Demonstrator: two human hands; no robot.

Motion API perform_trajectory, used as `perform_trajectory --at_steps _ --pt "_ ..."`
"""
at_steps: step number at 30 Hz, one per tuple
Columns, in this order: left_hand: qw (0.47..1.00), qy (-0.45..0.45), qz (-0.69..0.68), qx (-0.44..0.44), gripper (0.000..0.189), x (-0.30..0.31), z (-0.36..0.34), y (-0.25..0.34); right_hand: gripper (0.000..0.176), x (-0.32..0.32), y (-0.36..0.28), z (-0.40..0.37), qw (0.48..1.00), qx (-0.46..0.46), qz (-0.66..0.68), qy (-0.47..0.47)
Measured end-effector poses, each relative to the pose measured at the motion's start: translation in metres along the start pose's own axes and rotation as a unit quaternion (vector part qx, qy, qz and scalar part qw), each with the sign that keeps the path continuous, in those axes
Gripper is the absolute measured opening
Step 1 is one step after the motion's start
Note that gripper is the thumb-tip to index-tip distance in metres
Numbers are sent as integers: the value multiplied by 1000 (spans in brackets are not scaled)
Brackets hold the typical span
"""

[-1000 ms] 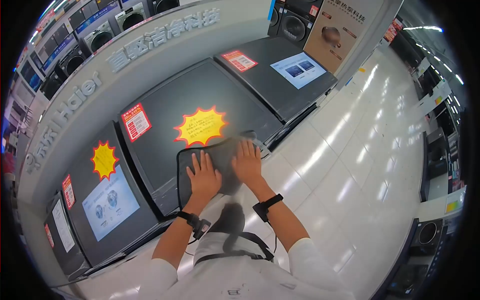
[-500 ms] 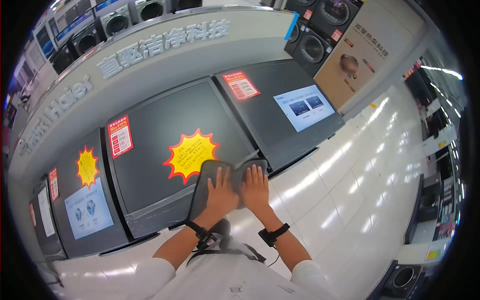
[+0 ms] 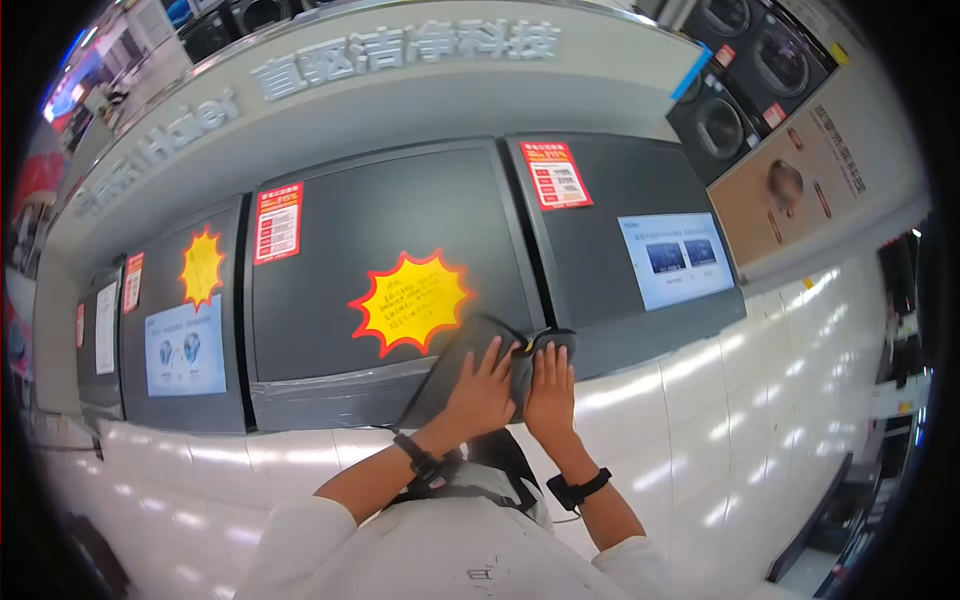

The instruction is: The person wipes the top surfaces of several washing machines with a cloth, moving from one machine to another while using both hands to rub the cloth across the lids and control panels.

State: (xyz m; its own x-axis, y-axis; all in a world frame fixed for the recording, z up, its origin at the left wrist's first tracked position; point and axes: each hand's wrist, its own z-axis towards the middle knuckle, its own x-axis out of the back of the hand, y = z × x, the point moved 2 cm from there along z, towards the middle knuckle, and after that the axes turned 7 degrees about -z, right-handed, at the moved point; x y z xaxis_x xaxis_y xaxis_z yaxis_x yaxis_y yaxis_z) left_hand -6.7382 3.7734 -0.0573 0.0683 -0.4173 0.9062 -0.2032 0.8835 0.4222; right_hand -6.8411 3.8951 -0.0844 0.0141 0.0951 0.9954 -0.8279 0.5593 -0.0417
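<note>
My left hand (image 3: 482, 391) lies with fingers spread on the left part of a dark grey, flat, folded object (image 3: 440, 375). My right hand (image 3: 549, 396) rests flat on its narrower right part, fingers stretched out. The two hands are side by side, close together. The object lies over the front edge of a dark appliance top (image 3: 390, 210), just right of a yellow star-shaped sign (image 3: 413, 303) with a red border. Below the hands, its lower edge is partly hidden by my hands and wrists.
More dark appliance tops stand left (image 3: 215, 260) and right (image 3: 620, 170), with red price cards and a blue-white card (image 3: 677, 260). Behind them runs a pale curved panel (image 3: 400, 100) with raised lettering. Stacked washers (image 3: 780, 60) are at the back right; shiny tiled floor (image 3: 690, 420) lies right.
The view has turned, so the appliances sit differently in it. The dark object's right part looks narrower and more folded, and my hands are closer together.
</note>
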Motion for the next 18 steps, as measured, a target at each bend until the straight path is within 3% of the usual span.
perform_trajectory --at_steps 5,8,18 --pt "990 -132 38 28 48 29 -25 -4 66 9 -11 4 991 121 56 -22" --pt "997 -51 11 56 47 24 -37 -6 66 11 -17 9 985 153 81 -18" --pt "980 30 13 198 43 12 -73 -20 60 4 -54 24 961 237 142 -11"
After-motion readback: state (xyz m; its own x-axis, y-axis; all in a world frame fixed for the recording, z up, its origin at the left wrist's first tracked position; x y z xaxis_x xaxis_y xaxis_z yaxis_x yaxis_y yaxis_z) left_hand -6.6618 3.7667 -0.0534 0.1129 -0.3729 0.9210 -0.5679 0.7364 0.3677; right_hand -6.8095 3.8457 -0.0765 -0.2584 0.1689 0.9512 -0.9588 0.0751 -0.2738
